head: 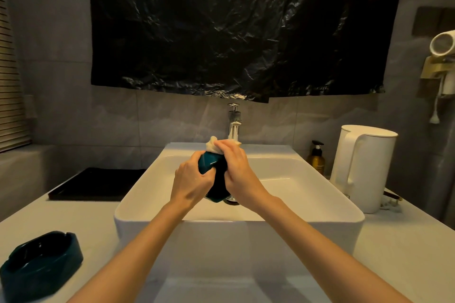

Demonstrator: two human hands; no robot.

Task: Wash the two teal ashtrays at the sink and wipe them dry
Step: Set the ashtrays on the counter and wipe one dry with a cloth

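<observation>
Left hand (190, 177) grips ashtray (209, 161) above sink (307, 215); right hand (236, 167) holds cloth (212, 145)

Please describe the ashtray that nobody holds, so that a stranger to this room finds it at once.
Start at the white sink in the middle of the counter and go to the counter's near left corner. The ashtray lies there, open side up. Unlike the flat black tray farther back, it is a deep teal bowl with a notched rim.
</observation>
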